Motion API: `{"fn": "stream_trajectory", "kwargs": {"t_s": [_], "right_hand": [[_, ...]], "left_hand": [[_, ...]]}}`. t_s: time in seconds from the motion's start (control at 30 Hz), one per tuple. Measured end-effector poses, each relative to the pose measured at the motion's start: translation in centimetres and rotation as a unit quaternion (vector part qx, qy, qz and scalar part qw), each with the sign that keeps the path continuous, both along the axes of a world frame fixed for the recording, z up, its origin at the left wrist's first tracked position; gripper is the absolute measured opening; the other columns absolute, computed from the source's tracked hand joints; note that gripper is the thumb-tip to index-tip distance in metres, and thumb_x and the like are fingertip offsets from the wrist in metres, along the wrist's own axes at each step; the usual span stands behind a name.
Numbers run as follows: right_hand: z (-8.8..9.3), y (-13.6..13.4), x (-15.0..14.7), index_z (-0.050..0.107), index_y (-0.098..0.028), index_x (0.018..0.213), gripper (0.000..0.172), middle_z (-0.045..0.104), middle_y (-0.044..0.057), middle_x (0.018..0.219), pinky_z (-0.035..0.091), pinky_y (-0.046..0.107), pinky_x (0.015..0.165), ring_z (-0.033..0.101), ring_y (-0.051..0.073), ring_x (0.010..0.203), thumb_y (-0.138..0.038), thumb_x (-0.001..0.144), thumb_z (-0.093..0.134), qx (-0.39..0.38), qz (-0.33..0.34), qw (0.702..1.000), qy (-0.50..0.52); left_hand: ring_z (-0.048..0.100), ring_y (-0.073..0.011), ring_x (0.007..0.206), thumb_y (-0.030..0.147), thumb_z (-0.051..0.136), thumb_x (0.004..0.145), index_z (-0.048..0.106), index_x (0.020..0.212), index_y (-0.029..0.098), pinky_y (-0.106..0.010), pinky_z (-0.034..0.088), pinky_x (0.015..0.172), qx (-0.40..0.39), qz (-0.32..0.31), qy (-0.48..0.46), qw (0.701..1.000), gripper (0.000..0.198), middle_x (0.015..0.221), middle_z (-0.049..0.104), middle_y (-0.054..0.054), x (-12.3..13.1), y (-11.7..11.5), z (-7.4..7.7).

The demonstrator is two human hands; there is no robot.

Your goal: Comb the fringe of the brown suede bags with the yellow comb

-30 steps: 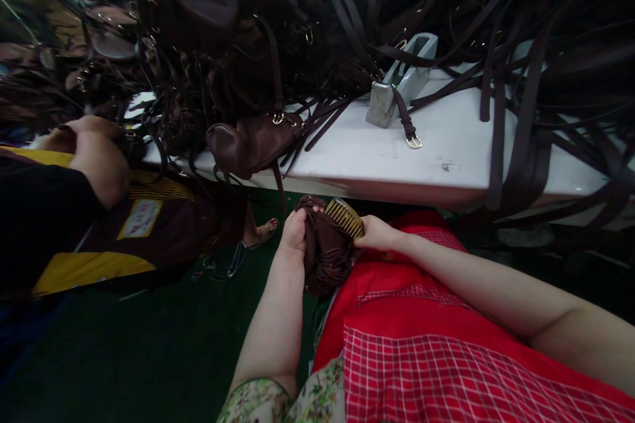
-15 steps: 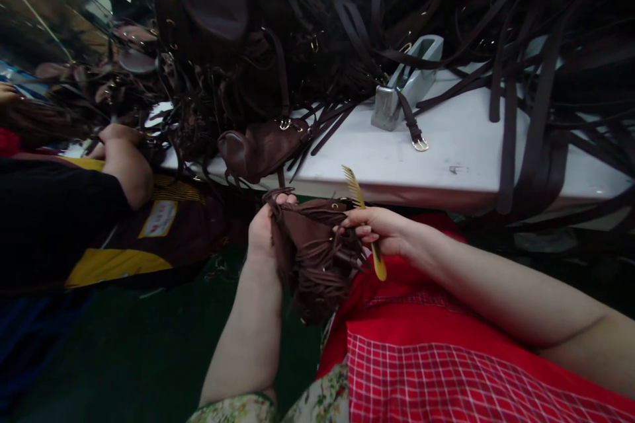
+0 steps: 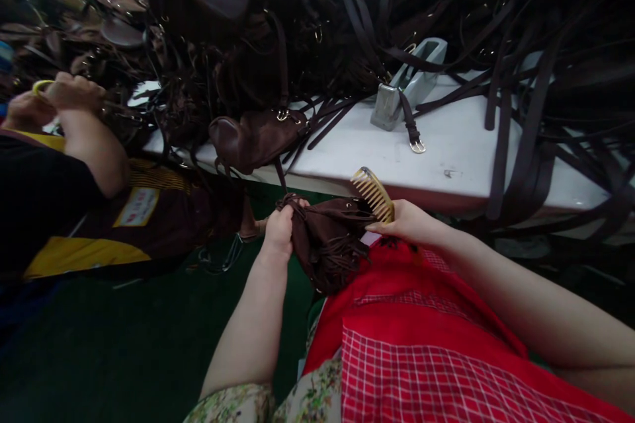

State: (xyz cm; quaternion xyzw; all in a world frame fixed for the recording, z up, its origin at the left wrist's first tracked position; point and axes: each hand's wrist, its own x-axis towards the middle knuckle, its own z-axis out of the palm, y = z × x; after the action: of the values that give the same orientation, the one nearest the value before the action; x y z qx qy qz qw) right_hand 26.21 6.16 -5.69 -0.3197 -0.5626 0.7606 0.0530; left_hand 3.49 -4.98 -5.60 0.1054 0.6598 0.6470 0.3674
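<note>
My left hand [image 3: 280, 228] grips a dark brown fringed leather bag [image 3: 327, 244] by its left end, in front of the table's edge. The bag's long fringes hang in a tangle over my red apron. On the bag's right side, my right hand [image 3: 397, 219] is closed on a yellow comb [image 3: 373, 194], whose teeth point down and to the left, close to the bag. Whether my right fingers also touch the bag cannot be made out.
A white table [image 3: 446, 145] bears a grey tape dispenser [image 3: 409, 82], a brown pouch [image 3: 255, 139] at its edge, loose straps [image 3: 526, 145] and piled dark bags. At the left, a co-worker's hands [image 3: 74, 94] hold something yellow.
The comb has turned so its teeth face down-left beside the bag, and my right hand has moved slightly right. The bag has shifted up and right. The co-worker's hands have come into fuller view.
</note>
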Motion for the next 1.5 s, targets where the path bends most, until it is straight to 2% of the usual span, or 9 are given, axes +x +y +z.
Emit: {"fn": "stream_trajectory", "kwargs": {"t_s": [0.17,0.33,0.43,0.53,0.7,0.9,1.07,1.3,1.5], "right_hand": [[0.4,-1.2,-0.3,0.064,-0.015,0.072,0.017,0.064,-0.001,0.068,0.047,0.023,0.054,0.055,0.012,0.058,-0.022,0.061,0.076,0.074,0.027,0.997,0.001],[3.4,-2.3,-0.5,0.054,-0.015,0.064,0.026,0.051,-0.006,0.057,0.039,0.015,0.045,0.044,0.005,0.049,-0.028,0.066,0.076,-0.005,0.121,0.989,0.085],[5.4,-2.8,0.0,0.053,-0.014,0.068,0.03,0.049,-0.007,0.052,0.029,0.013,0.032,0.036,0.002,0.037,-0.034,0.069,0.075,-0.075,0.217,0.969,0.095],[7.0,-2.9,0.8,0.054,-0.015,0.071,0.034,0.051,-0.006,0.049,0.024,0.013,0.027,0.033,0.002,0.03,-0.041,0.066,0.077,-0.141,0.192,0.962,0.137],[8.3,-1.0,2.1,0.053,-0.017,0.07,0.034,0.044,-0.009,0.043,0.015,0.011,0.025,0.021,-0.001,0.026,-0.039,0.065,0.078,-0.189,0.058,0.973,0.12],[6.6,2.1,2.4,0.051,-0.015,0.065,0.03,0.047,-0.008,0.046,0.012,0.011,0.026,0.023,-0.001,0.027,-0.033,0.069,0.075,-0.151,0.035,0.987,0.043],[5.3,2.0,1.8,0.054,-0.014,0.067,0.03,0.05,-0.007,0.049,0.022,0.015,0.03,0.034,0.002,0.034,-0.032,0.062,0.078,-0.016,0.039,0.999,-0.031],[3.8,3.7,3.5,0.06,-0.016,0.096,0.042,0.066,0.005,0.086,0.049,0.033,0.072,0.06,0.02,0.076,-0.033,0.062,0.076,0.335,-0.017,0.933,-0.129],[4.3,0.1,5.7,0.053,-0.018,0.109,0.028,0.064,0.008,0.097,0.046,0.031,0.077,0.059,0.02,0.087,-0.038,0.094,0.039,0.445,0.019,0.892,-0.08]], "left_hand": [[0.043,-0.0378,0.126,0.022,0.068,0.063,0.065,0.088,0.011,-0.048,0.034,0.104,-0.073,0.048,0.164,0.983,0.028,0.112,0.062,-0.02,-0.7,1.1,1.7],[0.03,-0.0269,0.137,0.012,0.052,0.075,0.052,0.129,0.015,-0.044,0.012,0.117,0.026,-0.081,0.559,0.825,0.053,0.141,0.046,-0.011,2.3,1.7,7.2],[0.053,-0.0268,0.119,0.02,0.053,0.079,0.071,0.104,0.02,-0.041,0.03,0.11,0.127,-0.32,0.416,0.842,0.031,0.113,0.068,-0.007,4.0,2.4,8.9],[0.068,-0.0279,0.082,0.046,0.053,0.082,0.076,0.074,0.018,-0.04,0.051,0.083,0.059,-0.526,0.074,0.845,0.036,0.075,0.072,-0.009,4.2,2.9,8.6],[0.067,-0.0262,0.08,0.064,0.058,0.073,0.075,0.086,0.017,-0.032,0.053,0.072,-0.032,-0.62,-0.137,0.772,0.051,0.082,0.073,-0.009,3.7,2.0,7.1],[0.068,-0.0254,0.081,0.035,0.078,0.063,0.072,0.102,0.021,-0.03,0.054,0.074,0.073,-0.613,0.091,0.781,0.042,0.089,0.073,-0.004,8.3,1.2,5.6],[0.064,-0.024,0.101,0.038,0.065,0.078,0.073,0.101,0.019,-0.033,0.046,0.097,0.153,-0.652,-0.086,0.737,0.031,0.104,0.071,-0.007,11.4,1.6,3.7],[0.066,-0.0218,0.085,0.035,0.072,0.071,0.074,0.089,0.016,-0.031,0.049,0.084,0.063,-0.572,-0.24,0.782,0.026,0.092,0.072,-0.009,8.8,0.3,2.3],[0.065,-0.018,0.077,0.03,0.072,0.071,0.073,0.088,0.013,-0.025,0.049,0.075,0.019,-0.534,-0.285,0.795,0.024,0.089,0.071,-0.009,7.7,-0.1,1.9]]}}
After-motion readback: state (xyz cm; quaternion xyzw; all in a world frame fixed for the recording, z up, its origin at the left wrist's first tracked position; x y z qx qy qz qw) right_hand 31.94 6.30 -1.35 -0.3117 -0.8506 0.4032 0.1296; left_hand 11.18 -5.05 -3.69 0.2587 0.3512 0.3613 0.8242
